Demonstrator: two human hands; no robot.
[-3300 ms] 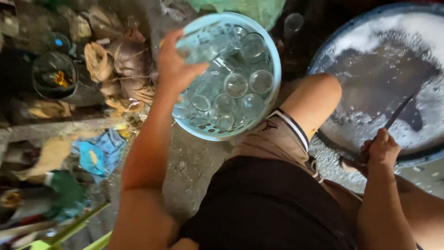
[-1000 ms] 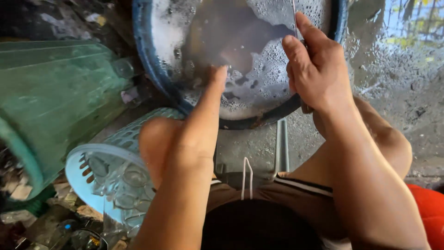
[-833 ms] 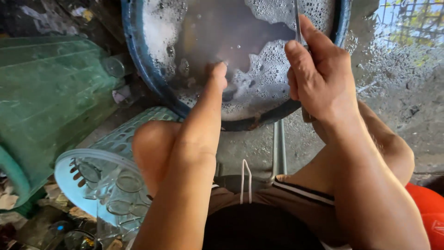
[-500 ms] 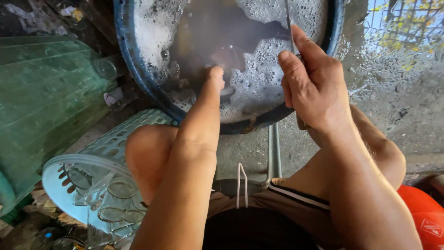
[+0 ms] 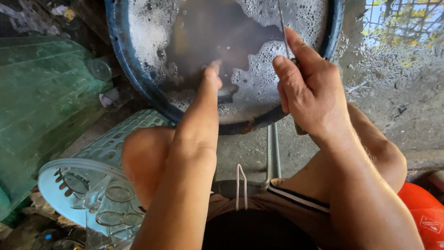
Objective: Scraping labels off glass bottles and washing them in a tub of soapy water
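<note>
A person sits low over a blue basin (image 5: 121,60) of dark, soapy water, seen from above past bare knees and dark shorts. The left hand (image 5: 209,88) reaches forward and dips its fingertips into the water near the basin's front rim, where foam (image 5: 259,88) rings a patch of clear brown water; the fingers look close together, and what they touch under the surface, perhaps a dark rounded thing just beside them, cannot be told. The right hand (image 5: 307,90) is raised over the right part of the basin, thumb and fingers closed on a thin metal rod (image 5: 281,21) that rises from the grip toward the top edge of the view; its lower end is hidden behind the hand. The two hands are apart, the left lower and nearer the middle of the basin. At lower left, beside the left knee, a pale blue perforated basket (image 5: 99,148) lies tilted with clear glasses (image 5: 118,194) stacked inside it. A green plastic bin (image 5: 41,102) lies farther left, near the basin. The wet concrete floor (image 5: 397,92) shows to the right, and an orange object (image 5: 423,215) sits at the lower right corner behind the right arm.
</note>
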